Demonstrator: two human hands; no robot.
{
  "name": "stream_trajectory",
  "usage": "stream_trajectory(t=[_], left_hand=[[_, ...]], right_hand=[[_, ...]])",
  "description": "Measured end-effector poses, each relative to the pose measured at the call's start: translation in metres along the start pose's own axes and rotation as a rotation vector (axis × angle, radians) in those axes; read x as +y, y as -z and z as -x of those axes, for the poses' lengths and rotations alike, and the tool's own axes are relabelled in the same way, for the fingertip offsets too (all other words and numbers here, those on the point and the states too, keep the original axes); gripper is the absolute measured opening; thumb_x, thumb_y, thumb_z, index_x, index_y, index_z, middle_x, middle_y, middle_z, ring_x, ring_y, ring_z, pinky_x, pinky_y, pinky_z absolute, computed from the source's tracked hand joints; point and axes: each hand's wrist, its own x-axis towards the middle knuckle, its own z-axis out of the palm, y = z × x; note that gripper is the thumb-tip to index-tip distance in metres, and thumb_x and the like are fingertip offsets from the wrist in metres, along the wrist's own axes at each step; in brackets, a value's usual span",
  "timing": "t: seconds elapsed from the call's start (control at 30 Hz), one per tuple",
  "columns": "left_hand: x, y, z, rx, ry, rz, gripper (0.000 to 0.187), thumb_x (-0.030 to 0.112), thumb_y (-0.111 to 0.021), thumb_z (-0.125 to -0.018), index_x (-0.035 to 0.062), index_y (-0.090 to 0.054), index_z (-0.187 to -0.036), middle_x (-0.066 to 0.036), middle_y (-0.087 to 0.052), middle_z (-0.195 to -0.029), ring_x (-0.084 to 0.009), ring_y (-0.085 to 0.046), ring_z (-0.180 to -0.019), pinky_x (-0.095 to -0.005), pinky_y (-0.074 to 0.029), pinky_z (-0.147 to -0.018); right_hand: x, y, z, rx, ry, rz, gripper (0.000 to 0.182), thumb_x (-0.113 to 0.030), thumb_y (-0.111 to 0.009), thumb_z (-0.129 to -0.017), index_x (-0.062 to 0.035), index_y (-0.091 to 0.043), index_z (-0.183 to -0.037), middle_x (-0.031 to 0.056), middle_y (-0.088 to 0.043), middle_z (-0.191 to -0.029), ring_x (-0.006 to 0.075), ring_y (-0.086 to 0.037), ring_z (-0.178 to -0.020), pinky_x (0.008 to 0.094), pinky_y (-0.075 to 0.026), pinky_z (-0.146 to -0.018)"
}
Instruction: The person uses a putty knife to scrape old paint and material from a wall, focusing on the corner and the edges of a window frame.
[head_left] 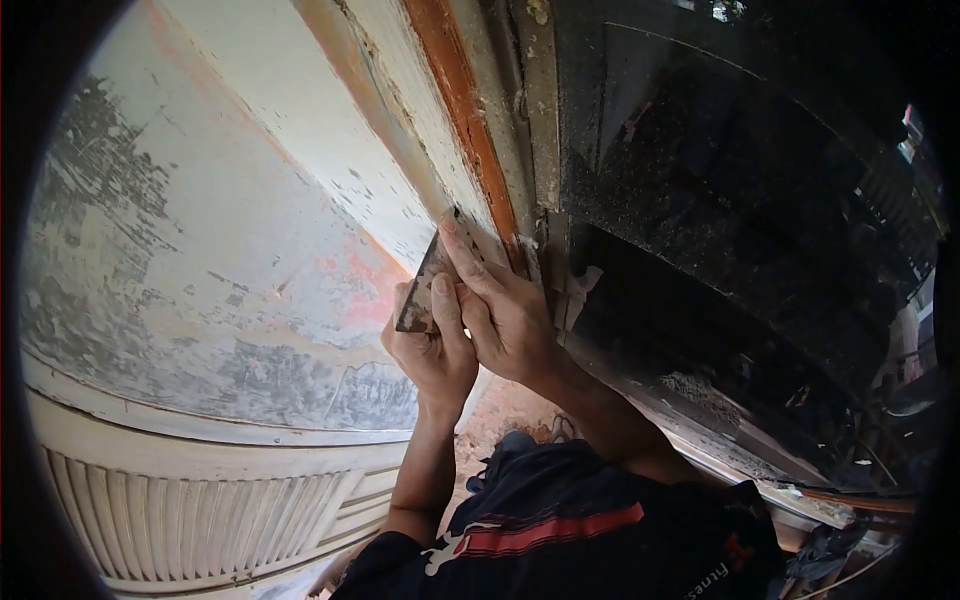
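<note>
Flat metal scraper blade (422, 288), dark & rust-stained, held tilted w/ top corner pressed vs the worn white-painted door frame edge (440, 150), beside its orange strip, lower part hidden behind fingers.

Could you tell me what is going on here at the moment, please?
A person is working with both bare hands on an old door whose paint is worn and patchy. The left hand and the right hand together press a flat scraper blade against the door's frame edge, where an orange-brown strip of bare wood shows. Dust and paint flakes lie on the dark glass panel to the right. A louvred section sits below the main panel.
</note>
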Motion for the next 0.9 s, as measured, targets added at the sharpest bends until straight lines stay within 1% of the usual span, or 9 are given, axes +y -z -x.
stream_trajectory(t=[0.2,0.3,0.43,0.5,0.57,0.6,0.7,0.8,0.9], left_hand=[[0.000,-0.002,0.006,0.013,-0.022,-0.020,0.016,0.003,-0.055,-0.094,-0.0088,-0.062,-0.085,-0.014,-0.058,-0.066,-0.0135,-0.053,-0.055,-0.0282,-0.040,-0.051],[0.002,0.004,-0.002,-0.010,0.024,-0.010,0.016,0.003,-0.056,-0.094,-0.0085,-0.063,-0.086,-0.014,-0.059,-0.066,-0.0139,-0.052,-0.054,-0.0286,-0.039,-0.050],[-0.003,0.003,0.005,-0.010,-0.036,-0.028,0.016,0.003,-0.056,-0.094,-0.0082,-0.063,-0.086,-0.014,-0.060,-0.067,-0.0142,-0.053,-0.054,-0.0284,-0.040,-0.050],[-0.003,0.003,0.002,0.010,-0.072,-0.026,0.016,0.003,-0.056,-0.094,-0.0080,-0.063,-0.086,-0.014,-0.061,-0.067,-0.0144,-0.053,-0.054,-0.0283,-0.040,-0.050],[0.005,0.006,-0.006,-0.026,-0.029,-0.064,0.016,0.003,-0.055,-0.094,-0.0077,-0.064,-0.086,-0.015,-0.061,-0.068,-0.0162,-0.053,-0.054,-0.0288,-0.040,-0.050],[0.005,0.010,-0.009,-0.066,0.052,-0.051,0.015,0.003,-0.056,-0.094,-0.0078,-0.064,-0.087,-0.015,-0.061,-0.068,-0.0159,-0.055,-0.055,-0.0287,-0.041,-0.051],[0.006,0.009,-0.015,-0.063,-0.033,-0.058,0.016,0.004,-0.056,-0.094,-0.0079,-0.064,-0.087,-0.015,-0.061,-0.069,-0.0153,-0.056,-0.057,-0.0284,-0.041,-0.052],[0.003,0.007,-0.001,-0.048,-0.014,-0.048,0.016,0.004,-0.055,-0.094,-0.0077,-0.064,-0.087,-0.013,-0.061,-0.069,-0.0146,-0.056,-0.056,-0.0282,-0.041,-0.051],[0.004,0.007,-0.007,-0.030,0.010,0.002,0.016,0.004,-0.056,-0.094,-0.0076,-0.063,-0.086,-0.013,-0.060,-0.068,-0.0136,-0.055,-0.056,-0.0278,-0.040,-0.051]], right_hand=[[0.005,0.002,0.009,-0.045,0.046,0.173,0.050,-0.006,-0.045,-0.094,0.0049,-0.038,-0.142,0.0263,-0.050,-0.135,0.0393,-0.055,-0.119,0.0401,-0.046,-0.097],[-0.002,0.000,-0.004,-0.009,0.025,0.040,0.050,-0.006,-0.045,-0.094,0.0047,-0.038,-0.142,0.0270,-0.050,-0.135,0.0389,-0.055,-0.118,0.0405,-0.045,-0.097],[-0.002,0.002,0.002,-0.027,0.010,0.077,0.050,-0.006,-0.045,-0.094,0.0048,-0.037,-0.142,0.0281,-0.049,-0.134,0.0391,-0.056,-0.117,0.0405,-0.046,-0.096],[-0.004,0.001,0.004,-0.022,0.090,0.262,0.050,-0.006,-0.045,-0.095,0.0047,-0.036,-0.143,0.0295,-0.050,-0.133,0.0410,-0.057,-0.114,0.0405,-0.047,-0.093],[-0.004,-0.001,-0.006,0.005,0.096,0.216,0.050,-0.006,-0.046,-0.095,0.0050,-0.036,-0.143,0.0297,-0.050,-0.132,0.0413,-0.056,-0.115,0.0408,-0.047,-0.094],[-0.006,-0.002,-0.009,0.028,0.095,0.170,0.050,-0.007,-0.046,-0.095,0.0053,-0.036,-0.143,0.0299,-0.050,-0.132,0.0417,-0.055,-0.117,0.0411,-0.046,-0.094],[-0.010,0.000,-0.012,0.002,0.019,0.091,0.050,-0.008,-0.046,-0.096,0.0063,-0.036,-0.143,0.0311,-0.049,-0.132,0.0430,-0.054,-0.118,0.0417,-0.045,-0.096],[-0.003,0.000,0.000,0.007,0.107,0.234,0.050,-0.008,-0.046,-0.096,0.0069,-0.035,-0.143,0.0320,-0.051,-0.128,0.0438,-0.056,-0.114,0.0427,-0.045,-0.095],[-0.003,-0.006,-0.003,0.047,0.108,0.199,0.051,-0.009,-0.046,-0.096,0.0069,-0.034,-0.143,0.0329,-0.053,-0.123,0.0443,-0.058,-0.109,0.0437,-0.044,-0.096]])
